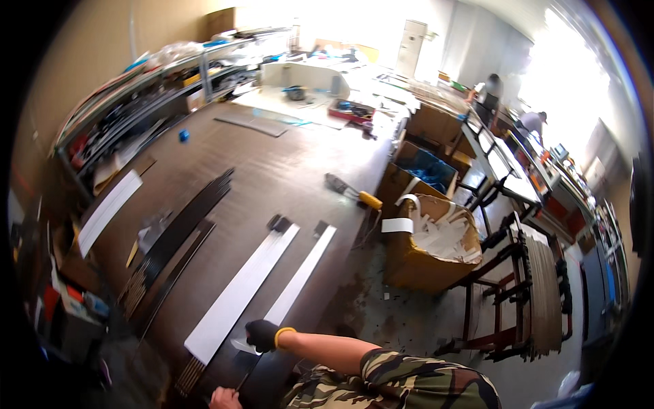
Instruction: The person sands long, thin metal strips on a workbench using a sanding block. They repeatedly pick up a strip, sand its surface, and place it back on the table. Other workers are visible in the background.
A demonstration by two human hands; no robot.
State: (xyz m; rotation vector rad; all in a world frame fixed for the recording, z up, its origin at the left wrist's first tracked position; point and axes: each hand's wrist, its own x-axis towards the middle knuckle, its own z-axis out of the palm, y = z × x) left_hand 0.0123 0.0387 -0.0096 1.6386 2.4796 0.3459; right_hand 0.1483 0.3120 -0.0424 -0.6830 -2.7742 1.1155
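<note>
My right hand (261,336), in a black glove with a yellow band at the wrist, is closed at the near end of a narrow white strip (300,275). A pale, translucent piece (242,346) shows beside its fingers; what exactly they grip is hidden. My bare left hand (225,399) is at the lower edge, its fingers closed on a thin dark strip (243,379) that runs up toward the glove. Left of the right hand lies a wider bundle of white strips (238,296) with a dark block (278,223) at its far end.
Bundled black strips (180,235) and another white strip (109,210) lie on the brown table (272,160). A yellow-handled tool (354,191) rests near its right edge. Beyond stand a cardboard box of white scraps (429,262), a rack (518,293) and two people farther back.
</note>
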